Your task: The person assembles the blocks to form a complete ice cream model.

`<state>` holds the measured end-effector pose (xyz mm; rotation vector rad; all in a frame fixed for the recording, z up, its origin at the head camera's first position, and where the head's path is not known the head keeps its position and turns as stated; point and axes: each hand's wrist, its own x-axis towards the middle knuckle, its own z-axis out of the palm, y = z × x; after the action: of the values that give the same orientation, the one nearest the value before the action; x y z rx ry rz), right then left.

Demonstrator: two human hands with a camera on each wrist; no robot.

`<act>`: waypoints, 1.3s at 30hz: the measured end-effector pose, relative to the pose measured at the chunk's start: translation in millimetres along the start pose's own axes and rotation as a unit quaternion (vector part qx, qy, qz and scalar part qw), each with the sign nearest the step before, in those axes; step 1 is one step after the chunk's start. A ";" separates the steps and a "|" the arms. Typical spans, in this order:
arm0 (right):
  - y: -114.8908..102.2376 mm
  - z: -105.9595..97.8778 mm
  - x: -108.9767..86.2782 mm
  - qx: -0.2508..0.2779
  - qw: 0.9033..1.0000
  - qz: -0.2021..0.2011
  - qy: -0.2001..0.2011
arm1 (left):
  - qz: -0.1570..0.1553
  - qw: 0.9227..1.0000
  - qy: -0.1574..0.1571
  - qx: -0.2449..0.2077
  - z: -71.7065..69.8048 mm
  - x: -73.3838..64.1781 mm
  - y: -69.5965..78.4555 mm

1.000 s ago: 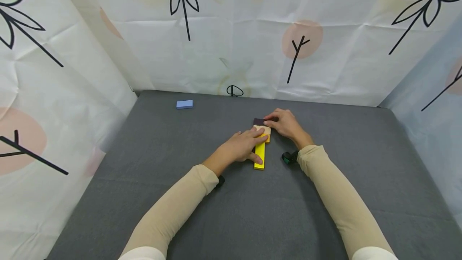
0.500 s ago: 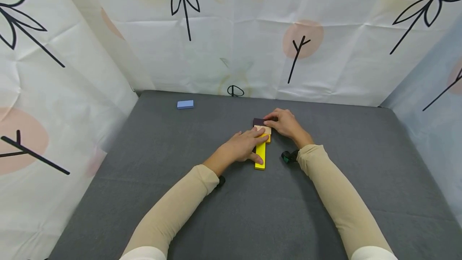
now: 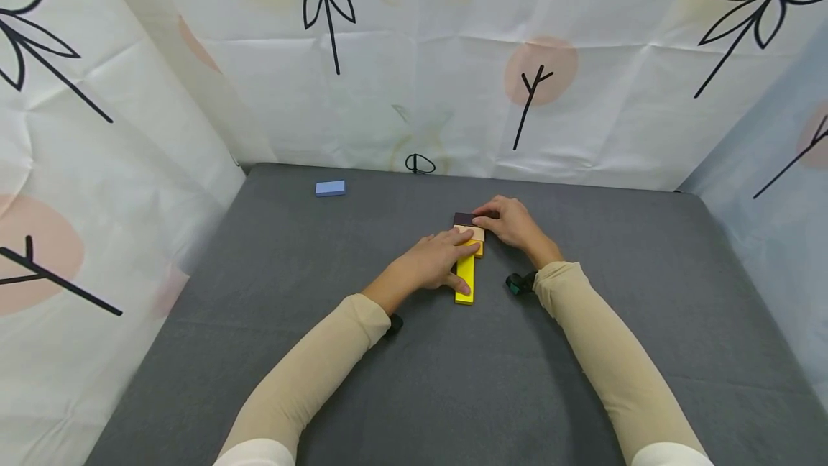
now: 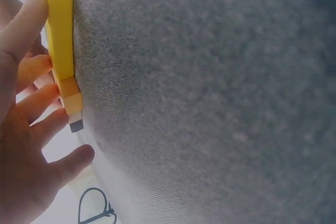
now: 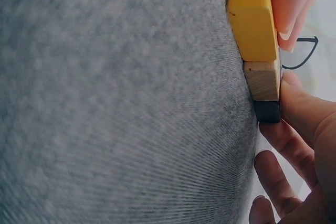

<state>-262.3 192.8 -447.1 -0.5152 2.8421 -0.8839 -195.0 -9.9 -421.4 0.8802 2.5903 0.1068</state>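
A row of flat wooden blocks lies end to end on the grey cloth: a long yellow block point(image 3: 464, 288) nearest, then an orange-yellow block point(image 5: 253, 22), a plain wood block point(image 5: 263, 81) and a black block point(image 3: 463, 218) farthest. My left hand point(image 3: 432, 262) rests on the row with fingers spread, its thumb on the yellow block and fingertips over the middle blocks. At the far end, my right hand point(image 3: 511, 224) pinches the black block, thumb on the near side and index finger behind. The left fingers partly cover the middle blocks.
A blue block point(image 3: 330, 188) lies apart at the back left of the grey cloth surface point(image 3: 401, 394). White printed fabric point(image 3: 427, 78) stands behind and along both sides. Dark wrist straps with cameras point(image 3: 520, 282) sit under the wrists.
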 end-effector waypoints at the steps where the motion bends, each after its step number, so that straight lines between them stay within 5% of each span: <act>1: 0.1 0.0 -0.1 0.001 1.000 0.001 -0.001 | 0.001 1.000 0.002 0.001 0.4 0.1 -0.3; 15: 3.3 -3.9 -7.8 -0.005 1.000 -0.011 -0.011 | 0.018 0.998 0.056 0.015 7.8 0.7 -1.3; 22: 0.5 -8.4 -20.3 -0.036 0.999 -0.021 -0.019 | 0.017 0.997 0.074 -0.012 6.8 -2.0 -11.1; 39: -14.6 0.9 -53.2 -0.185 0.980 -0.069 -0.034 | -0.092 0.973 0.211 0.006 -4.6 -9.9 -59.1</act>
<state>-208.2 199.9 -438.7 -0.7731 2.9446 -0.3388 -223.3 -62.8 -425.4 0.6714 3.0567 0.2513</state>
